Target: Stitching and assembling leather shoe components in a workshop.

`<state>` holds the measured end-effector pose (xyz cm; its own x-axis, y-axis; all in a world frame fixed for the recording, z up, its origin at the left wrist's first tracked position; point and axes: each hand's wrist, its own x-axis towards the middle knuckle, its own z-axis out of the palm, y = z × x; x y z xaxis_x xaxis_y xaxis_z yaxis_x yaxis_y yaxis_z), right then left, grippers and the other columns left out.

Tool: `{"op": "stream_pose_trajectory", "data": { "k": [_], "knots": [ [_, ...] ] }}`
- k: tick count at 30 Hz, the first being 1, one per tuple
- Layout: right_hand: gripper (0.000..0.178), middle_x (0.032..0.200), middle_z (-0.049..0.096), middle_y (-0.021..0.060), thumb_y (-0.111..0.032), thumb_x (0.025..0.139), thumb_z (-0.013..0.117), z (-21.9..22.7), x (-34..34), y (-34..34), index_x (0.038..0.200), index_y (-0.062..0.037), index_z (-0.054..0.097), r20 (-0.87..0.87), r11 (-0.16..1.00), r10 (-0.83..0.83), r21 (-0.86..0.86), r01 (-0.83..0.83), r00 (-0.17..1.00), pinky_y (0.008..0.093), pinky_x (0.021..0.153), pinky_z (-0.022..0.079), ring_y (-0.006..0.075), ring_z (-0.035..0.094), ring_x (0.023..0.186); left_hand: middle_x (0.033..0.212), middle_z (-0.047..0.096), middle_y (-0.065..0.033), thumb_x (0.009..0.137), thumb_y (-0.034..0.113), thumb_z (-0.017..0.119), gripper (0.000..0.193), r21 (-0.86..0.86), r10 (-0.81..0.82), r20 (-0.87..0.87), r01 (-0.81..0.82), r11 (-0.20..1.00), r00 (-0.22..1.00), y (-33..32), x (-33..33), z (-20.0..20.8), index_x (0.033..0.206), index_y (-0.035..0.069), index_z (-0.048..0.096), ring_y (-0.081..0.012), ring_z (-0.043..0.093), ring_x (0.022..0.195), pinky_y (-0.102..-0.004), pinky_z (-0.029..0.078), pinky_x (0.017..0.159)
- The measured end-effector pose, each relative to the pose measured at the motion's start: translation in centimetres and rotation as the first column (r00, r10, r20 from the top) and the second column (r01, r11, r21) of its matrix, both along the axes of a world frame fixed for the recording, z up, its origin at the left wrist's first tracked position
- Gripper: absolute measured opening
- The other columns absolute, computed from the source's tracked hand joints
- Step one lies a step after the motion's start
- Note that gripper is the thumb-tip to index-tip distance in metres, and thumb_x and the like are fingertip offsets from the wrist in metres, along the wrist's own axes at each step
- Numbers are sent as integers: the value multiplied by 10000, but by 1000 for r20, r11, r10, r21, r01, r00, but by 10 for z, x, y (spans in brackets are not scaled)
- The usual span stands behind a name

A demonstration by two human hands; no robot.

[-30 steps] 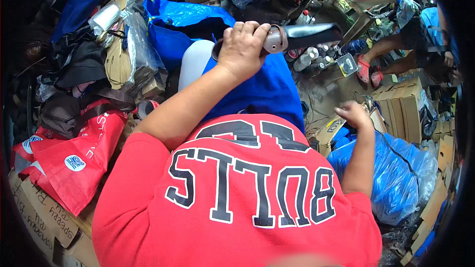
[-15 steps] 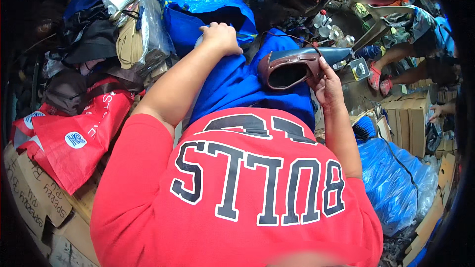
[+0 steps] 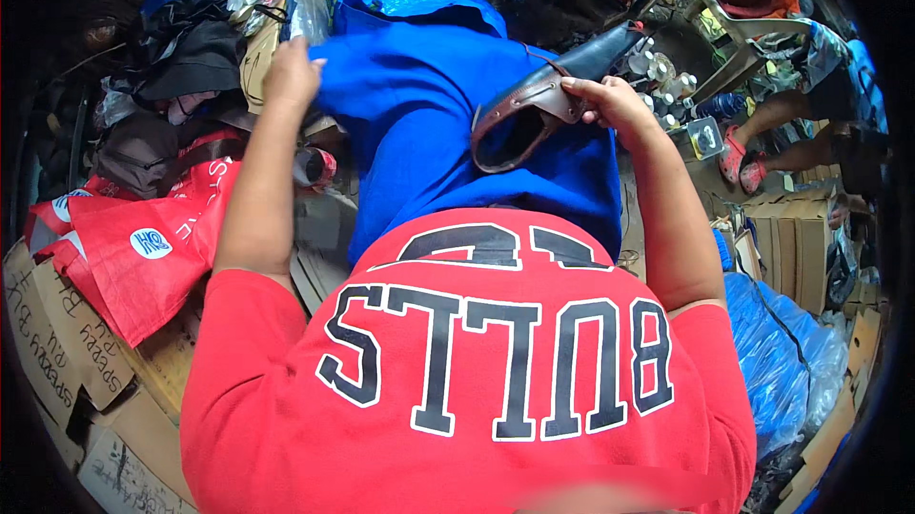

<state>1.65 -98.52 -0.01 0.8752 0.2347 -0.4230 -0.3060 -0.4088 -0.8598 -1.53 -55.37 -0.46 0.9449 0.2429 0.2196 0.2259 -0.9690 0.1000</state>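
My right hand point(image 3: 610, 104) pinches a leather shoe upper point(image 3: 519, 114), thumb on top and fingers underneath. The upper is brown around its opening, with a dark pointed end aimed away to the upper right and a thin lace or cord. It hangs tilted above my lap, its opening toward me. Blue cloth point(image 3: 410, 95) spreads over my lap and legs. At its far left corner, my left hand point(image 3: 291, 76) is closed on the cloth's edge; its fingertips are mostly hidden, and that edge is smeared by motion.
A blue bag point(image 3: 419, 4) stands beyond my lap. Red bags point(image 3: 143, 266) and cardboard point(image 3: 95, 352) lie left; a blue plastic bundle point(image 3: 762, 352) and stacked cartons point(image 3: 786, 238) are right. Small bottles point(image 3: 658, 71) stand near another person's feet in red clogs point(image 3: 734, 157).
My left hand has moved left from beside the blue bag, and the blue cloth now stretches that way. The shoe upper has tipped, its pointed end swinging upward, still in my right hand.
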Motion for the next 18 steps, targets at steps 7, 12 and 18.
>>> {"op": "stream_pose_trajectory", "data": {
  "k": [7,12,18],
  "knots": [
    [372,545,541,-39,-448,737,731,19,14,4,650,-111,600,-158,959,202,-167,-227,967,198,414,302,59,478,429,1282,495,-246,741,340,719,764,-308,-774,175,781,544,608,-184,-39,-1,1337,-11,395,-352,470,1211,-398,377,1018],
    [512,562,593,74,-530,729,713,-1,3,43,740,-20,668,-73,816,351,-466,-343,934,263,439,402,144,537,445,1350,421,-271,774,187,585,680,-393,-669,-375,544,742,642,-207,-53,-25,1363,-45,337,-372,365,1306,-552,224,1086],
    [583,546,587,69,-591,731,683,-22,5,30,747,-9,668,-23,883,305,-368,-291,952,251,486,439,144,570,490,1432,365,-171,795,197,538,542,97,-623,-146,638,764,769,-197,-53,-35,1310,43,468,-358,170,1403,-711,6,1026]
  ]
}}
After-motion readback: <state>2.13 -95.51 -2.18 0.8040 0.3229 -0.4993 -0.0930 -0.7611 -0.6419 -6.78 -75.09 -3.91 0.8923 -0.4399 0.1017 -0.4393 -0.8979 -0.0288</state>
